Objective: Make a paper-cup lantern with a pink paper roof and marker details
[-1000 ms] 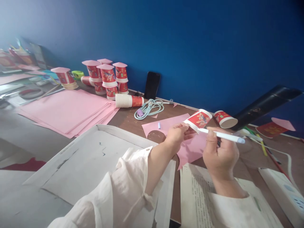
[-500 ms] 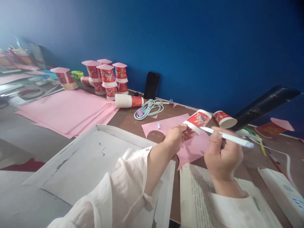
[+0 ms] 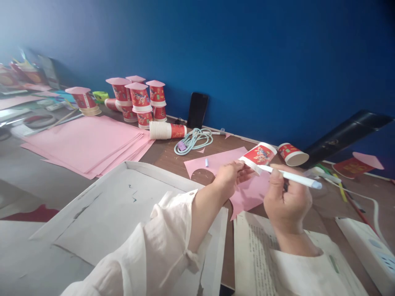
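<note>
My left hand (image 3: 228, 176) pinches the rim of a red printed paper cup (image 3: 258, 156), holding it upside down on a pink paper sheet (image 3: 247, 189) with round cut-outs. My right hand (image 3: 286, 201) grips a white pen (image 3: 290, 176) whose tip rests at the cup's rim, on the pink sheet. A second red cup (image 3: 292, 154) lies on its side just behind. A small blue pen cap (image 3: 206, 163) lies on the pink sheet.
Stacked red cups with pink lids (image 3: 140, 100) stand at the back, beside a lying stack of cups (image 3: 167, 130), a coiled cable (image 3: 193, 141) and a black phone (image 3: 197, 110). Pink paper sheets (image 3: 86, 144) lie left. A white board (image 3: 123, 209), a printed page (image 3: 262, 255) and a power strip (image 3: 370, 250) are near.
My right hand shifted slightly right with the pen and came back to the cup's rim. The left hand and cup barely moved.
</note>
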### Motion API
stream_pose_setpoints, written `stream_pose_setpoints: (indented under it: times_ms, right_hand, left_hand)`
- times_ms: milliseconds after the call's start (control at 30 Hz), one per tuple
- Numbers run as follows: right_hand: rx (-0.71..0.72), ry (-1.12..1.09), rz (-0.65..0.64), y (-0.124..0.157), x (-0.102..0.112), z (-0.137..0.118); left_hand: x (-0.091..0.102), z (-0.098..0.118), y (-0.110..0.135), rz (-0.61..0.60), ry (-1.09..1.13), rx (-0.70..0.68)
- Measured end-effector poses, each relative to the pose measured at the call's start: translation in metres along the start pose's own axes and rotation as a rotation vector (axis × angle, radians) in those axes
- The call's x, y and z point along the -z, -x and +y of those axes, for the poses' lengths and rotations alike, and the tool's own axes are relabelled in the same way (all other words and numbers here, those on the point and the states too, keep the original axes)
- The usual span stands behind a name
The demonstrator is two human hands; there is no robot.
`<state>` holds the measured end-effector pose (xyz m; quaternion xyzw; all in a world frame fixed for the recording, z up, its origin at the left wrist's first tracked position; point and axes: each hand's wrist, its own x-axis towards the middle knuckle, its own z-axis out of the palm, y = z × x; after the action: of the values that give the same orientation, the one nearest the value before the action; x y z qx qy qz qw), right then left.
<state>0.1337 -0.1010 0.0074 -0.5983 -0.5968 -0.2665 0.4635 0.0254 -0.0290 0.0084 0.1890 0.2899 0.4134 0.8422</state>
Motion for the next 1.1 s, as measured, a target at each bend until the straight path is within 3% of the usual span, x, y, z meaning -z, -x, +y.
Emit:
stream_pose_setpoints:
  times_ms: [867,1100]
  right_hand:
    - [-0.014,-0.006,-0.05,0.0005,-0.0007,-0.0006]
    - [-0.159,-0.022,0.106,0.0026,0.0014,0.0042]
  left_hand:
    - [-0.0012,0.0001,-0.0003,0.022,-0.032,-0.023]
    - [0.0006,-0.0002,-0.0032,0.022,0.051,0.018]
